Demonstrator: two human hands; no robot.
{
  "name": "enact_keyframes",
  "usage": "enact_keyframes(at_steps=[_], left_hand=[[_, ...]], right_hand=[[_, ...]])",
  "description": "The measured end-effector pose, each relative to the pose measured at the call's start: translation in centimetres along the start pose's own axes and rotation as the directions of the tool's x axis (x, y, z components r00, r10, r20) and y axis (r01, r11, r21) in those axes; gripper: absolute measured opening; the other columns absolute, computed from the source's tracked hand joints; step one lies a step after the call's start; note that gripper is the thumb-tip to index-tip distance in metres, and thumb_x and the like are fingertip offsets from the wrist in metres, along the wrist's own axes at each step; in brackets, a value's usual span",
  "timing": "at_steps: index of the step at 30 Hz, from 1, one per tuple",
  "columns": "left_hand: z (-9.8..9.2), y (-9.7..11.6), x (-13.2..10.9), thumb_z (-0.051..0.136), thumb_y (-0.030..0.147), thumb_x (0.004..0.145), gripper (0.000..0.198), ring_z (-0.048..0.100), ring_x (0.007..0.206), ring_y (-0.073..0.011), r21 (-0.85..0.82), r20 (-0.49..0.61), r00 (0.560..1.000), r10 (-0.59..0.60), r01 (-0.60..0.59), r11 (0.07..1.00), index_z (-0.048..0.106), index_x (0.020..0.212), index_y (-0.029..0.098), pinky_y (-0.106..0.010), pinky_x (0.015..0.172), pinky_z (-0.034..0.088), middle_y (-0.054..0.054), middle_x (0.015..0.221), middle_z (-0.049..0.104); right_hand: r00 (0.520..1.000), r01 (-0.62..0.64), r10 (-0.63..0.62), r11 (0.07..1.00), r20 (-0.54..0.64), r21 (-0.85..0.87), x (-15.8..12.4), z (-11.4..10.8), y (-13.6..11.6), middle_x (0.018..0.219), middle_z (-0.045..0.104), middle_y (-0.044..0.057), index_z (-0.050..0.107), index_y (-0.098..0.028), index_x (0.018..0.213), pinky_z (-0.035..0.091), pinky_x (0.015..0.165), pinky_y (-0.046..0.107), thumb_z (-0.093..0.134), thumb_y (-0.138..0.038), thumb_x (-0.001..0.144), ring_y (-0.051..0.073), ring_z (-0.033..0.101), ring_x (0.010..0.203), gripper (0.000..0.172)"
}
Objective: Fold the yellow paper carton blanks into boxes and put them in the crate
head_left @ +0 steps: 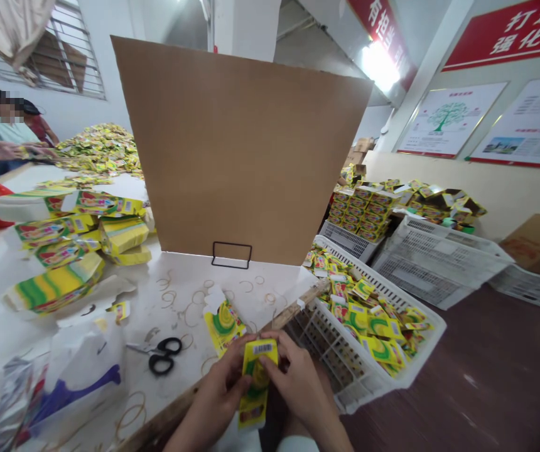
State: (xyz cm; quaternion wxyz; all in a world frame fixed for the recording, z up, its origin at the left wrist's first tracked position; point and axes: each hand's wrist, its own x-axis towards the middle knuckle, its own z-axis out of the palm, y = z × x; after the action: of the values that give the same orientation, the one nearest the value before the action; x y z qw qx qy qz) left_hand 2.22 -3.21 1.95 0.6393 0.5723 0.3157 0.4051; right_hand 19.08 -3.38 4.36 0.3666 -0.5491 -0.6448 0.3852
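Both my hands hold a small yellow-and-green packet (253,392) over the table's front edge, with its barcode end up. My left hand (225,383) grips its left side, thumb across the front. On the right side, my right hand (293,370) is closed on it with the thumb pressed to the upper front. Just beyond my hands, a yellow carton (223,325) with white flaps lies on the white table (176,402). Black-handled scissors (161,356) lie to the left, partly open. Several rubber bands (131,414) are scattered around them.
A large cardboard sheet (246,157) stands upright behind. Yellow cartons (58,276) and a white plastic bag (81,376) lie left. A white crate (421,370) of yellow packets stands right, before stacked crates (439,257). People (10,132) sit at the far left by a packet heap (103,147).
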Motion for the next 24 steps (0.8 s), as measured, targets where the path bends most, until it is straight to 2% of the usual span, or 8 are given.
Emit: enact_keyframes(at_steps=[7, 10, 13, 17, 19, 21, 22, 24], left_hand=[[-0.4, -0.1, 0.5, 0.065, 0.03, 0.079, 0.061, 0.064, 0.092, -0.0264, -0.24, 0.046, 0.999, -0.023, 0.033, 0.97, 0.031, 0.128, 0.018, -0.038, 0.079, 0.049, -0.017, 0.112, 0.061], [-0.2, -0.5, 0.5, 0.067, 0.026, 0.078, 0.061, 0.065, 0.084, -0.0241, -0.234, 0.011, 1.0, -0.028, 0.03, 0.972, 0.032, 0.127, 0.017, -0.037, 0.075, 0.05, -0.015, 0.105, 0.064], [0.6, -0.5, 0.8, 0.066, 0.026, 0.078, 0.059, 0.065, 0.082, -0.0226, -0.198, -0.004, 1.0, -0.022, 0.02, 0.98, 0.033, 0.126, 0.016, -0.035, 0.074, 0.05, -0.014, 0.102, 0.065], [1.3, -0.5, 1.3, 0.062, 0.03, 0.079, 0.064, 0.064, 0.094, -0.0242, -0.099, -0.042, 0.999, -0.019, 0.015, 0.995, 0.029, 0.132, 0.013, -0.036, 0.083, 0.05, -0.016, 0.11, 0.062], [0.6, -0.7, 1.5, 0.058, 0.031, 0.08, 0.065, 0.058, 0.11, -0.0246, 0.083, -0.164, 0.986, 0.027, -0.013, 0.996, 0.031, 0.136, 0.013, -0.038, 0.097, 0.043, -0.017, 0.12, 0.057], [-0.8, -1.3, 1.5, 0.057, 0.031, 0.079, 0.058, 0.047, 0.124, -0.0258, 0.322, -0.307, 0.948, 0.084, 0.021, 0.946, 0.043, 0.133, 0.013, -0.04, 0.107, 0.032, -0.016, 0.13, 0.051], [-1.6, -1.7, 1.5, 0.058, 0.032, 0.078, 0.054, 0.044, 0.126, -0.0272, 0.413, -0.367, 0.925, 0.101, 0.065, 0.908, 0.051, 0.128, 0.013, -0.042, 0.109, 0.029, -0.015, 0.132, 0.05], [-3.0, -2.6, 1.5, 0.061, 0.032, 0.074, 0.046, 0.045, 0.124, -0.0306, 0.501, -0.434, 0.895, 0.1, 0.148, 0.853, 0.062, 0.116, 0.013, -0.044, 0.108, 0.028, -0.015, 0.128, 0.054]], right_hand=[[1.0, 0.004, -0.006, 0.99, -0.015, -0.139, 0.1, 0.1, 0.3, 0.057, 0.055, -0.001, 0.059, -0.017, 0.117, 0.034, 0.052, 0.024, 0.058, -0.036, 0.082, 0.014, 0.047, 0.051, 0.04], [0.997, 0.035, -0.044, 0.991, -0.069, -0.13, 0.0, -0.1, 0.6, 0.078, 0.064, 0.005, 0.063, -0.019, 0.114, 0.042, 0.064, 0.026, 0.049, -0.047, 0.088, 0.017, 0.057, 0.069, 0.041], [0.992, 0.078, -0.07, 0.994, -0.103, 0.082, -0.2, 0.1, 1.1, 0.111, 0.061, 0.009, 0.061, -0.017, 0.112, 0.044, 0.086, 0.029, 0.05, -0.045, 0.089, 0.019, 0.057, 0.099, 0.038], [0.991, 0.057, -0.014, 0.943, -0.13, 0.329, 0.0, -0.7, 2.5, 0.104, 0.06, 0.011, 0.054, -0.014, 0.108, 0.048, 0.078, 0.03, 0.059, -0.043, 0.083, 0.019, 0.06, 0.089, 0.039], [0.883, 0.104, 0.078, 0.93, -0.463, 0.354, 0.7, -2.4, 3.6, 0.101, 0.059, 0.01, 0.047, -0.016, 0.112, 0.05, 0.072, 0.029, 0.062, -0.046, 0.08, 0.018, 0.06, 0.083, 0.047], [0.583, 0.207, 0.186, 0.907, -0.791, 0.367, 1.9, -4.2, 4.9, 0.109, 0.055, 0.009, 0.03, -0.021, 0.124, 0.051, 0.071, 0.029, 0.062, -0.052, 0.076, 0.016, 0.06, 0.084, 0.066], [0.542, 0.242, 0.177, 0.903, -0.822, 0.354, 2.6, -4.6, 5.4, 0.118, 0.05, 0.011, 0.02, -0.022, 0.129, 0.05, 0.078, 0.031, 0.059, -0.055, 0.076, 0.016, 0.06, 0.091, 0.073], [0.642, 0.192, 0.141, 0.922, -0.753, 0.336, 4.0, -4.2, 6.0, 0.118, 0.052, 0.014, 0.024, -0.017, 0.129, 0.049, 0.084, 0.035, 0.056, -0.054, 0.076, 0.018, 0.06, 0.097, 0.072]])
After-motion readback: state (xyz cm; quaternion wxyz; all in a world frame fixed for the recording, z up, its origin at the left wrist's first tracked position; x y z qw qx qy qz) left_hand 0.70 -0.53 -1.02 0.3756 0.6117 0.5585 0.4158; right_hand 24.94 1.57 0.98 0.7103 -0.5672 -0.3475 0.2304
